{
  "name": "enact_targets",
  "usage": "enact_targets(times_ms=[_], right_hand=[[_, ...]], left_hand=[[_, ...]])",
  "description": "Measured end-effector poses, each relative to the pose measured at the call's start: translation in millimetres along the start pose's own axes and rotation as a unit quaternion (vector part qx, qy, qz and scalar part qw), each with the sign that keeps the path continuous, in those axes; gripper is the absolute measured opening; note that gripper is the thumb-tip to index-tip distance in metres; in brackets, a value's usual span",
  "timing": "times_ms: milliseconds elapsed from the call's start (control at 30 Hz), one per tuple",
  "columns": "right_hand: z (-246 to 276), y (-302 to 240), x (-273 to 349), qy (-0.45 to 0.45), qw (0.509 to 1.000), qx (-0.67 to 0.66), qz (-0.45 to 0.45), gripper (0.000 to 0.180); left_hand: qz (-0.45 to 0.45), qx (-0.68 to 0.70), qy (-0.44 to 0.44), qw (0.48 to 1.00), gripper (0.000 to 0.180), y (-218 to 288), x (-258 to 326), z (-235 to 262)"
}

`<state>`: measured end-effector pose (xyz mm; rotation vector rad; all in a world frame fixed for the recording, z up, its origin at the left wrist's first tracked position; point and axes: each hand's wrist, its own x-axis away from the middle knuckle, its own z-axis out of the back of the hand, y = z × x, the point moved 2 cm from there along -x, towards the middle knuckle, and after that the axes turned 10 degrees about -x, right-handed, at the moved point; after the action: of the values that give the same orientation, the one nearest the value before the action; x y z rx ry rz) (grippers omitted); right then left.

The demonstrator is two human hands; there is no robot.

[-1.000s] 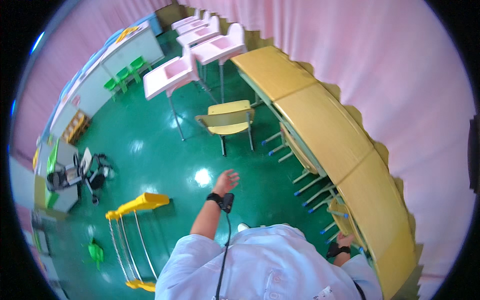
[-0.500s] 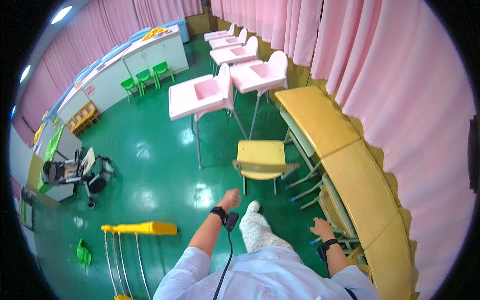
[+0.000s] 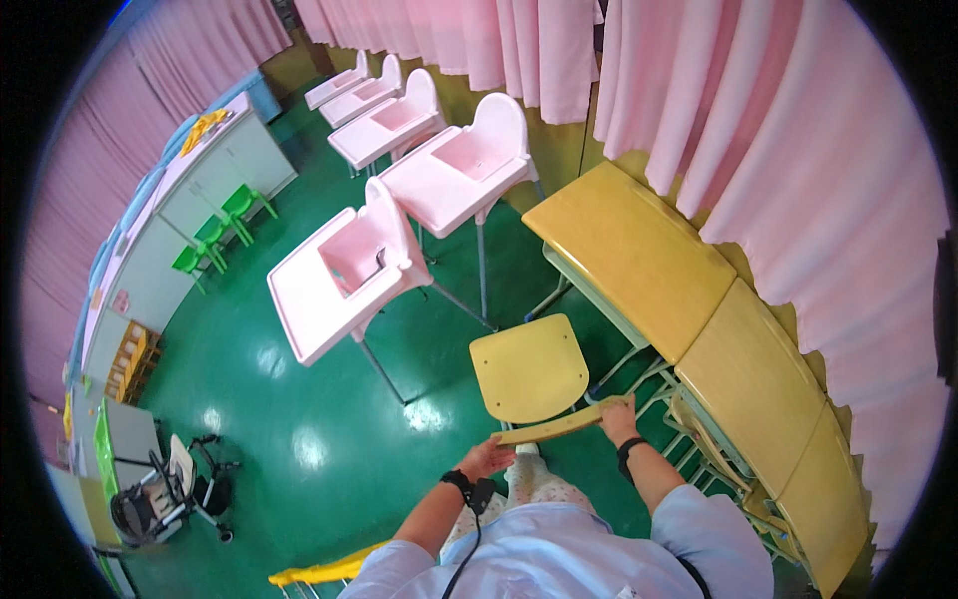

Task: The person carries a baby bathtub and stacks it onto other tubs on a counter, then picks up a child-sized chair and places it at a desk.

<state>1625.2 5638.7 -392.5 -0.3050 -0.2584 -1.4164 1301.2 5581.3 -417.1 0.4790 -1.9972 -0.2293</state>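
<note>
Head view. Left hand [image 3: 486, 459] and right hand [image 3: 619, 419], both closed over the curved backrest rail of a small yellow child's chair [image 3: 529, 371]; chair directly ahead of both hands, seat facing up. Probably light, rigid, smooth-surfaced; backrest ends the natural grip points. Right of the hands: yellow tables [image 3: 689, 319]. Beyond, further left: pink high chairs [image 3: 349, 280] on green floor [image 3: 249, 399].

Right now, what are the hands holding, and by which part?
Both hands grip the small yellow chair by its backrest top rail: left hand at one end, right hand at the other.
</note>
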Motion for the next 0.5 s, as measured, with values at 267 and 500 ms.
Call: enact_targets(times_ms=[267, 500], right_hand=[[-20, -31, 37, -0.047, 0.978, -0.124, -0.16, 0.021], [-27, -89, 41, 0.0, 0.961, -0.051, -0.27, 0.022]], left_hand=[[0.119, -0.059, -0.002, 0.991, 0.017, 61, -20, 24], [0.137, -0.186, -0.04, 0.972, 0.015, 130, -59, 38]])
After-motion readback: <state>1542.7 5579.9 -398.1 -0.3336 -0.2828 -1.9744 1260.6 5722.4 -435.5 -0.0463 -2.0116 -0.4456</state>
